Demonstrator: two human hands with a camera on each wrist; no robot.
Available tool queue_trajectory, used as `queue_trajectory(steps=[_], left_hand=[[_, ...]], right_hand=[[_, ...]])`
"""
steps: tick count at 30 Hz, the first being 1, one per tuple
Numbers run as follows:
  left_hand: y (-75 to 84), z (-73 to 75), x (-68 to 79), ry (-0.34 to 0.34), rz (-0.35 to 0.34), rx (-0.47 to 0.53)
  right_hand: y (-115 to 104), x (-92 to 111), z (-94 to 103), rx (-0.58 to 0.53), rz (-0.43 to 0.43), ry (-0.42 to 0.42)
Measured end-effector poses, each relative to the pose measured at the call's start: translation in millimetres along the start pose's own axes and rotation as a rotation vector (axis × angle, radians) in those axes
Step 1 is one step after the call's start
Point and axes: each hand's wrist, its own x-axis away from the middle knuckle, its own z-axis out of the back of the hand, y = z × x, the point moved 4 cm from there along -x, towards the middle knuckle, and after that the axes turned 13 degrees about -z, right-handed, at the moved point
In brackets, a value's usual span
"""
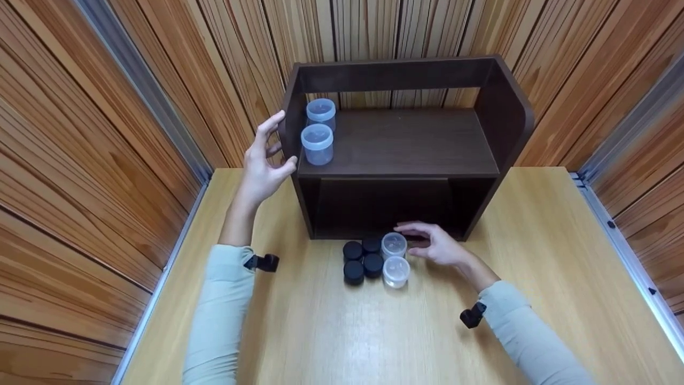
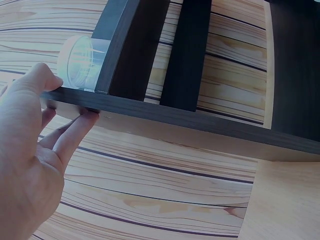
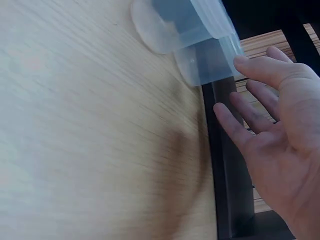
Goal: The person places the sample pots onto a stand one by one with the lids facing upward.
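My left hand is at the left side panel of a dark brown two-tier shelf, thumb near the panel's front edge and fingers against its outer face. Just inside that panel, two clear plastic jars stand one behind the other on the upper tier; one jar shows beyond the thumb in the left wrist view. My right hand is beside the farther of two clear jars on the table, its fingers spread. In the right wrist view the thumb tip is close to that jar; contact is unclear.
Several small black-topped jars stand left of the clear pair, in front of the shelf's lower compartment. The light wooden table extends toward me and to both sides. Wood-patterned walls close in the back and sides.
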Motion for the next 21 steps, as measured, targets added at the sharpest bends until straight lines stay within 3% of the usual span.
queue_trajectory(steps=[21], left_hand=[[0.0, -0.2, 0.6, 0.007, -0.006, 0.003]], right_hand=[[9, 1, -23.2, -0.078, -0.011, 0.033]])
